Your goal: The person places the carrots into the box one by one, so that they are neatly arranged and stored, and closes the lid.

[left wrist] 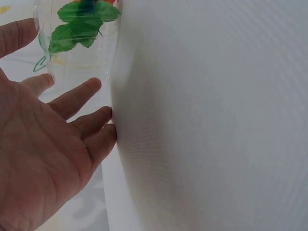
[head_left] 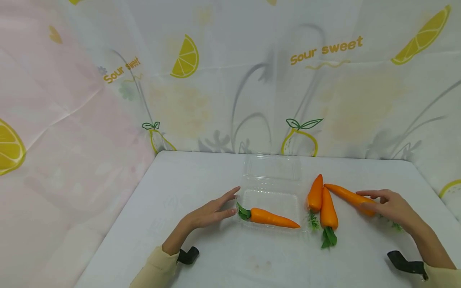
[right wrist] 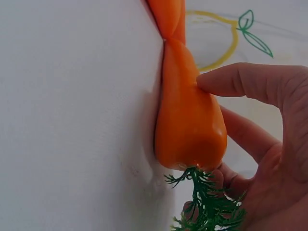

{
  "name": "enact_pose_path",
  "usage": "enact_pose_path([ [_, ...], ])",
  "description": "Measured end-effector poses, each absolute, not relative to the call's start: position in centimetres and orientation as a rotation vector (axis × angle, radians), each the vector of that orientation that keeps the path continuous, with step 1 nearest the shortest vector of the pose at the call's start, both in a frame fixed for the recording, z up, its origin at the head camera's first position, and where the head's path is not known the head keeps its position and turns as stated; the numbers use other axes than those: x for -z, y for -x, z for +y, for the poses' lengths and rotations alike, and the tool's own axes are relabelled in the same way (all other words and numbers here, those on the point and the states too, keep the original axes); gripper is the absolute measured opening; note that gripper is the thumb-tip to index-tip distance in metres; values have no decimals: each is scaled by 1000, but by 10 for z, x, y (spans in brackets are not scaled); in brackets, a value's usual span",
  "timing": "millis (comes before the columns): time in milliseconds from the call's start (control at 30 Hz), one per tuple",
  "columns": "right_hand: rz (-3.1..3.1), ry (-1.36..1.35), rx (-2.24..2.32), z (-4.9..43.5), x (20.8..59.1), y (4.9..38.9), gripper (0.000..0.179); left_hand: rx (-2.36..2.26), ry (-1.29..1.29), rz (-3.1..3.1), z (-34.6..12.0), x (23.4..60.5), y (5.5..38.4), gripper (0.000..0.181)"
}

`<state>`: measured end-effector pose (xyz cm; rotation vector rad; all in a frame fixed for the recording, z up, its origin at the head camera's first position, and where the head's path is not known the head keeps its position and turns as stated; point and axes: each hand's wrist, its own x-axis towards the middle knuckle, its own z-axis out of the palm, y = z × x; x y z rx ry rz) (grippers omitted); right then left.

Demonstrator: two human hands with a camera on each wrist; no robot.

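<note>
A clear plastic clamshell box lies with its lid folded back, and one orange carrot with leafy green tops rests inside it. My left hand is at the box's left side, fingers spread and fairly straight; in the left wrist view the thumb is by the box wall. To the right, my right hand holds the thick end of another carrot, thumb on one side and fingers on the other. That carrot lies on the table, its feathery greens hanging below the hand.
Two more carrots, one upper and one lower, lie between the box and my right hand, tips close together. The white table meets a lemon-printed cloth at its back edge. Black wrist mounts stick out beside both sleeves.
</note>
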<state>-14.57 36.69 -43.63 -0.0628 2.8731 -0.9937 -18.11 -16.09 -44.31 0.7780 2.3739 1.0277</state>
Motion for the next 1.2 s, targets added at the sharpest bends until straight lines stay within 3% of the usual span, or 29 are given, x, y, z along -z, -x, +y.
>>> enact_pose_path([
  [1200, 3211, -14, 927, 366, 444, 151, 17, -1031, -774, 2369, -161, 444, 182, 69],
])
